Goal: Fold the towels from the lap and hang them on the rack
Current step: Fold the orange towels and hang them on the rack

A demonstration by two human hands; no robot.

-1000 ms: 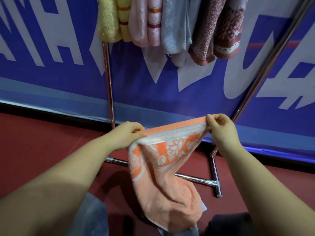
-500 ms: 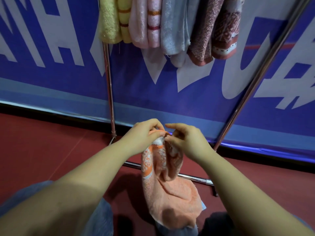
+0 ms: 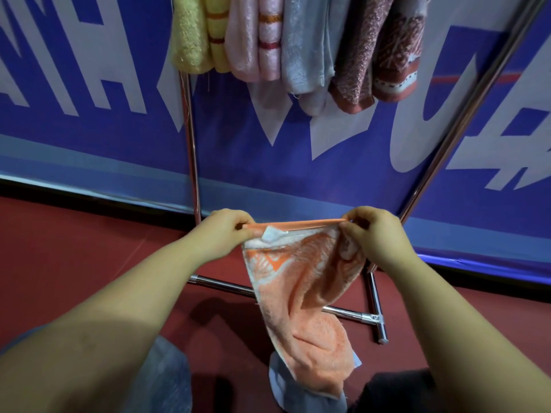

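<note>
An orange towel (image 3: 301,296) with a white leaf pattern hangs in front of me, its top hem stretched taut between both hands. My left hand (image 3: 222,232) pinches the hem's left end. The right end is pinched in my right hand (image 3: 374,234). The towel's lower part droops down onto a pale blue towel (image 3: 298,394) lying on my lap. Behind stands the metal rack (image 3: 190,144), and several folded towels (image 3: 298,43) in yellow, pink, grey and maroon hang along its top.
The rack's chrome base bars (image 3: 351,314) lie on the red floor just past the hanging towel. A slanted rack pole (image 3: 465,114) rises at the right. A blue banner with white letters (image 3: 89,84) fills the wall behind. My knees show at the bottom.
My hands came together at the middle, doubling the towel, then moved apart again. The top hem is now stretched over a shorter width than a second ago.
</note>
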